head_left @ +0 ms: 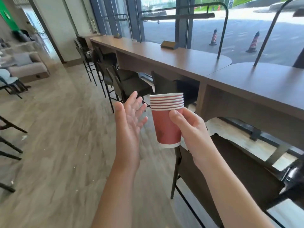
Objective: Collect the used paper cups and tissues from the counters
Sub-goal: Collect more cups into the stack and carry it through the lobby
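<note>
Beside the window counter, mid-aisle: a person's two bare forearms reach forward over a wood-look floor (65, 145).

Stack of paper cups (167, 120): red cups nested one inside another, upright, several white rims showing at the top and a white band at the base; held in the air just beside the counter's edge, below its top.
Right hand (191, 129): curled round the lower body of the stack, thumb across the front, fingers behind; it grips the cups.
Left hand (130, 119): fingers straight and spread, palm turned toward the stack, near it but not touching; it holds nothing.
Writing on cups: a faint darker mark on the outer cup's side; unreadable, no brand legible.
Counter (189, 63): long brown top running along the glass, meeting a second section with a rounded end at right.
Small boxes on counter (169, 44): low dark blocks with tan tops, one near, another farther down; no lettering readable.
Lamp frames (222, 30): dark bent tubes rising from the counter top.
Bar chairs (125, 83): dark, tucked in a row under the counter; one more directly below the right forearm.
Window (246, 22): shows pavement with striped traffic cones (252, 42).
Sofa (28, 66): pale, far left, blurred.
Green panel (8, 15): upper left wall; nothing legible.
</note>
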The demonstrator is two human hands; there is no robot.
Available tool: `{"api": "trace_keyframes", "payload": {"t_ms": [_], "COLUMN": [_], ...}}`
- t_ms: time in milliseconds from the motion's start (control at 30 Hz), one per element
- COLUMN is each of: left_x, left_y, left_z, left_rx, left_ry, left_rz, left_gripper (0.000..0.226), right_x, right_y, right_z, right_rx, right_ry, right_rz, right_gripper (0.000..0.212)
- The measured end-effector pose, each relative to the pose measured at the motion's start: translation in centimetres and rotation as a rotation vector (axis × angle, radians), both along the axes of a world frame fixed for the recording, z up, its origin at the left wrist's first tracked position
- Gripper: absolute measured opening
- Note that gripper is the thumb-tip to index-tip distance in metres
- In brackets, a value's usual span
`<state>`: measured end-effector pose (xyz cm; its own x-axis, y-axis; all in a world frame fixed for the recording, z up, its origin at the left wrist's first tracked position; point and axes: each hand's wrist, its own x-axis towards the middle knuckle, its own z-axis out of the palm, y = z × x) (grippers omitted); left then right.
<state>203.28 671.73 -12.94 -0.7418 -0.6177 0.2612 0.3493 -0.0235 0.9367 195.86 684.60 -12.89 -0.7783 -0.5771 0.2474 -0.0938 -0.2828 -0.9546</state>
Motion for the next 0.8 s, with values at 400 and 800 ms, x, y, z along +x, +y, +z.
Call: {"api": "trace_keyframes", "payload": {"t_ms": [400,800], "left_x": [-12.9,-22.2], "left_y": [-11.4,-23.3], "left_z": [-1.4,-0.2], "left_rx": [0.0,0.034], "left_ry": [-0.072,-0.09], "left_rz": [-0.04,0.159], "left_gripper": [0.073,0.077], "right_x": [-13.2,-24.4], "right_y": [-11.6,-24.6], "right_z": [-2.2,-2.2], "right_rx": [-0.042,-0.066], "right_ry": [-0.078,-0.122], "right_rz": [-0.036,0.146], "right_gripper": [0.015,0.031]}}
